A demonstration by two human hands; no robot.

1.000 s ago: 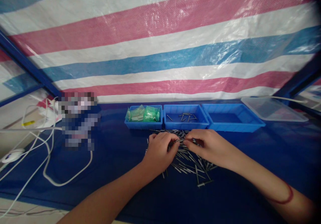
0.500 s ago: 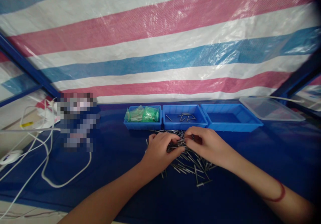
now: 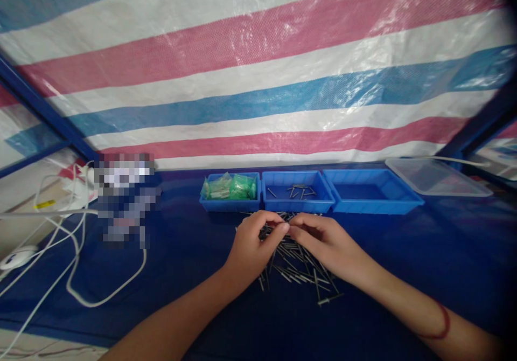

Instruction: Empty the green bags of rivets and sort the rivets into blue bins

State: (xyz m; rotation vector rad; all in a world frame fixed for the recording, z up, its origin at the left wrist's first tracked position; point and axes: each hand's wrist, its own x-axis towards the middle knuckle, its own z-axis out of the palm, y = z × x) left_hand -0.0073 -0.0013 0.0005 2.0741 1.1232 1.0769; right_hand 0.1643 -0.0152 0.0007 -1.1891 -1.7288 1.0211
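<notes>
Over a loose pile of thin metal nails, my left hand is curled, its thumb and index tips pressed close together. My right hand meets it from the right, thumb and fingers also in a pinch. The fingertips of both hands touch or nearly touch above the pile. Whatever is between them is too small and covered to make out. Several nails lie in the middle blue bin, just behind the hands. Part of the pile is hidden under my palms and fingers.
A left blue bin holds green-and-clear plastic packets. To the right stands another blue bin, beside a translucent lid. White cables run over the left side of the blue table. A striped sheet hangs behind.
My left thumb and index finger have closed from a wider gap. Both hands have come together, the right one shifting slightly left and down, so the fingertips now meet.
</notes>
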